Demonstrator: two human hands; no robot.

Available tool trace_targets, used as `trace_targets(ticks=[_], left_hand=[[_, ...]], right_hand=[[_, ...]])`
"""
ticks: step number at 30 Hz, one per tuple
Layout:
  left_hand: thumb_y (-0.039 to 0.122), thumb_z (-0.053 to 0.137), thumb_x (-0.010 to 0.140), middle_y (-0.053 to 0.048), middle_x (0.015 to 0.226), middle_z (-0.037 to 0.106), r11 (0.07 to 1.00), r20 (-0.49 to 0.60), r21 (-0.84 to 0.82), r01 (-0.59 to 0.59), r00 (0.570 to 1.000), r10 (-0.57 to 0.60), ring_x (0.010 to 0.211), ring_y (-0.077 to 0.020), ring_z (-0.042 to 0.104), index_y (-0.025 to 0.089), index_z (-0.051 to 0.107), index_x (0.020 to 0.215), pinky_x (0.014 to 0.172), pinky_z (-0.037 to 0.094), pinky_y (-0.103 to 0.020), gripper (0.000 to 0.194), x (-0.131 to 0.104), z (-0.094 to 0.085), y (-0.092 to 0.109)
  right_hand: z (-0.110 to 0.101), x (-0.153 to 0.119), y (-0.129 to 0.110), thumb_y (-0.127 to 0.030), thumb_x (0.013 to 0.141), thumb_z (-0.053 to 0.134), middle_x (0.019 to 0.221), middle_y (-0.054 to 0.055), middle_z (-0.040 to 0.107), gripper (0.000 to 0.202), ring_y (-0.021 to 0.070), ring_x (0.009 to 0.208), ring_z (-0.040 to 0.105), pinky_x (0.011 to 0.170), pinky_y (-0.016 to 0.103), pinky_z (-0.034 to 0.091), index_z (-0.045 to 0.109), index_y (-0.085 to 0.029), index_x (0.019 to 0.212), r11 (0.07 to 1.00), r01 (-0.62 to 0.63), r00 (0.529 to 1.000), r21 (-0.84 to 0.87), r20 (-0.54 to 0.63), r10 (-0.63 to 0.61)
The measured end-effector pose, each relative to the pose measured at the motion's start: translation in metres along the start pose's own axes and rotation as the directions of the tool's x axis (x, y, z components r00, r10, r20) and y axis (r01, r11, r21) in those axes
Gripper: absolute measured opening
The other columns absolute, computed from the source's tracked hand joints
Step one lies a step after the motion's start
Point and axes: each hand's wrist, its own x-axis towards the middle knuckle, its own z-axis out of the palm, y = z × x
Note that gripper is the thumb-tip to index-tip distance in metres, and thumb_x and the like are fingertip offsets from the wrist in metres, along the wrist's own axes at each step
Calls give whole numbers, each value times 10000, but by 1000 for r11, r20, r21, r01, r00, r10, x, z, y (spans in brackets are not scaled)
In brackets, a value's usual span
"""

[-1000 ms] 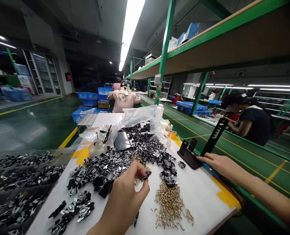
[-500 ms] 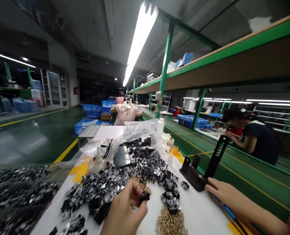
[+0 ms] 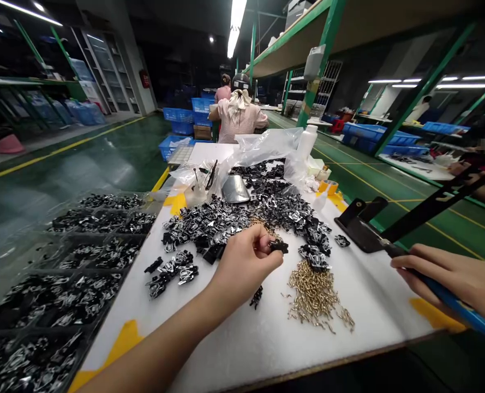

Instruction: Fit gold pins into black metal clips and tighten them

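My left hand (image 3: pixel 246 262) is above the middle of the table, thumb and fingers pinching a small black plastic part (image 3: pixel 279 247). At the right, my right hand (image 3: pixel 450 273) is closed round a blue-and-black handled tool (image 3: pixel 438 289) with a short metal tip. That tip is close to a black metal stand (image 3: pixel 359 226); I cannot tell whether they touch. Beyond my left hand spreads a heap of black parts with silvery metal pieces (image 3: pixel 226 221). A pile of small brass-coloured bent pins (image 3: pixel 313 292) lies between my hands.
Trays of similar parts (image 3: pixel 90 256) stand left of the white table (image 3: pixel 234 349). Farther back are a dark phone-like slab (image 3: pixel 234 189), clear plastic bags (image 3: pixel 267 147), a white bottle (image 3: pixel 306 141) and orange tape (image 3: pixel 327 187). A co-worker (image 3: pixel 240 114) sits ahead; another person's arm shows at right.
The view has tilted down, showing more of the table and trays. My left hand still pinches the black part. My right hand, with the tool, appears farther right and the tool's tip now shows.
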Motion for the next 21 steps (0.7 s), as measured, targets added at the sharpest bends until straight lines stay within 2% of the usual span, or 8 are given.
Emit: trace_targets(ticks=[2, 4, 7, 11, 16, 19, 21], left_hand=[[169, 533, 696, 63, 604, 351, 1000, 8, 17, 4, 1000, -4, 532, -80, 274, 202, 262, 623, 506, 236, -229, 282, 1, 0, -1], [167, 526, 692, 67, 584, 313, 1000, 14, 24, 2, 1000, -2, 525, -82, 250, 203, 256, 618, 497, 215, -230, 282, 1, 1, -4], [168, 516, 688, 59, 604, 333, 1000, 18, 16, -23, 1000, 23, 530, -82, 266, 204, 250, 625, 498, 209, -231, 276, 0, 3, -8], [170, 513, 688, 59, 593, 315, 999, 13, 33, -32, 999, 32, 531, -83, 275, 204, 243, 623, 500, 210, -229, 279, 1, 4, -11], [157, 535, 670, 68, 555, 315, 995, 4, 98, -31, 1000, 30, 506, -76, 259, 198, 242, 590, 491, 221, -232, 305, 3, 3, -9], [154, 533, 676, 67, 547, 331, 992, -7, 107, -73, 997, 74, 496, -68, 294, 196, 243, 575, 513, 262, -234, 310, 4, 4, -9], [147, 530, 678, 65, 547, 332, 990, -9, 103, -100, 995, 102, 494, -61, 309, 196, 235, 569, 522, 276, -230, 319, 5, 5, -10]], right_hand=[[-4, 2, -10, -327, 865, 441, 829, 20, 584, 187, 124, 647, 578, 551, 230, 402, 616, -268, 900, 1000, 26, 999, 8, 26, -26], [-6, 5, -22, -328, 862, 452, 871, 28, 580, 176, 127, 664, 579, 572, 235, 407, 609, -273, 921, 999, 29, 999, 30, -29, -28], [-10, 12, -44, -301, 862, 456, 927, 37, 576, 167, 139, 727, 592, 618, 241, 418, 595, -286, 953, 990, 19, 998, 143, -70, -9], [-14, 24, -66, -289, 878, 409, 930, 33, 588, 175, 161, 779, 604, 637, 256, 427, 567, -297, 952, 965, 6, 999, 262, -47, 6], [-12, 31, -66, -285, 879, 413, 905, 16, 590, 164, 134, 742, 602, 613, 231, 423, 568, -270, 932, 963, 46, 998, 265, -61, -30], [-9, 30, -62, -234, 859, 462, 873, 14, 581, 132, 108, 710, 579, 602, 215, 402, 574, -246, 928, 952, 94, 994, 290, -88, -72], [-9, 29, -63, -207, 852, 473, 838, 18, 572, 123, 106, 692, 563, 605, 222, 396, 581, -240, 900, 942, 85, 993, 323, -102, -55]])
